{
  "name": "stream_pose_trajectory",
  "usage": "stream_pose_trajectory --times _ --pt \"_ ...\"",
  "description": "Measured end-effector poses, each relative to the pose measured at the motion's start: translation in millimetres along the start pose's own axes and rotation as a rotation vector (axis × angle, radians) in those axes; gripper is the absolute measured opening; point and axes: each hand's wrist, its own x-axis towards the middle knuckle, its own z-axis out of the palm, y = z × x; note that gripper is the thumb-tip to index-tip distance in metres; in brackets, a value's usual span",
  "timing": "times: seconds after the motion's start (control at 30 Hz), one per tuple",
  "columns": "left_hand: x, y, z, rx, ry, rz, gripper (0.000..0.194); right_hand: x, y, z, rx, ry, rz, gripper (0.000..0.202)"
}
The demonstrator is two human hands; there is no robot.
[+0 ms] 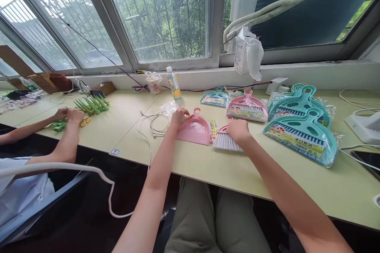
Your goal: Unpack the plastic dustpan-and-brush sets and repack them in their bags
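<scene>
A pink dustpan (194, 131) lies on the table in front of me, its looped handle pointing toward the window. My left hand (180, 118) is at its upper left edge, fingers closed on it near the handle. To the right, my right hand (238, 129) wraps round the handle of a small pink brush (226, 141), whose pale bristles face the table's front edge. Between dustpan and brush lies a colourful label card (213, 130). Behind the brush is a wrapped pink dustpan set (247, 107).
Wrapped teal sets (303, 138) are piled at the right, another (215, 98) behind. A bottle (174, 85), a wrapped cup (153, 84) and a white cable (157, 123) are left of centre. Far left, another person's hands (74, 115) handle green items (93, 104). A phone (368, 161) lies far right.
</scene>
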Motion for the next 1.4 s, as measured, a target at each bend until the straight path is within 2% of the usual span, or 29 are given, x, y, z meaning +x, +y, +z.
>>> stream_pose_trajectory --times 0.1,0.27,0.37,0.47,0.57,0.63,0.73,0.87,1.0,1.13,1.17,1.27,1.4 --pt "-0.8 2.8 -0.1 -0.006 -0.054 -0.018 0.027 -1.9 0.2 -2.7 -0.106 -0.034 0.054 0.032" --pt "1.9 0.0 2.0 -0.071 -0.093 -0.061 0.022 -4.8 -1.3 -15.8 -0.069 -0.071 0.055 0.032" --pt "6.5 -7.2 -0.9 -0.140 0.003 -0.155 0.021 -6.6 -0.5 -19.8 -0.054 -0.110 0.019 0.027" --pt "10.3 -14.7 -8.9 -0.248 0.189 -0.276 0.021 -5.8 1.0 -19.1 -0.032 -0.092 0.011 0.026" --pt "11.6 -16.8 -15.8 -0.458 0.330 -0.393 0.023 -1.9 3.1 -17.2 0.046 0.043 0.083 0.027" --pt "11.5 -13.0 -16.5 -0.638 0.340 -0.444 0.027 1.1 4.3 -16.8 0.140 0.179 0.136 0.030" --pt "10.9 0.8 -10.8 -0.771 0.264 -0.477 0.030 2.9 2.6 -16.1 0.307 0.353 0.145 0.031" --pt "8.7 28.7 4.5 -0.893 0.156 -0.497 0.027 -0.6 -9.8 -9.9 0.443 0.470 0.096 0.027" --pt "2.1 58.7 20.5 -1.070 0.017 -0.397 0.030 -6.0 -23.2 -1.4 0.457 0.490 0.044 0.027" --pt "-6.9 81.4 35.4 -1.133 -0.210 -0.245 0.044 -7.4 -26.4 2.1 0.449 0.497 0.023 0.030" --pt "-8.6 84.6 38.5 -1.147 -0.237 -0.209 0.047 -7.0 -25.8 2.5 0.444 0.497 0.023 0.030" --pt "-11.3 88.4 43.8 -1.171 -0.249 -0.134 0.049 -5.5 -23.7 3.5 0.445 0.501 0.001 0.032" --pt "-12.2 87.3 39.4 -1.168 -0.249 -0.082 0.045 -7.1 -22.9 2.7 0.475 0.502 -0.059 0.035"
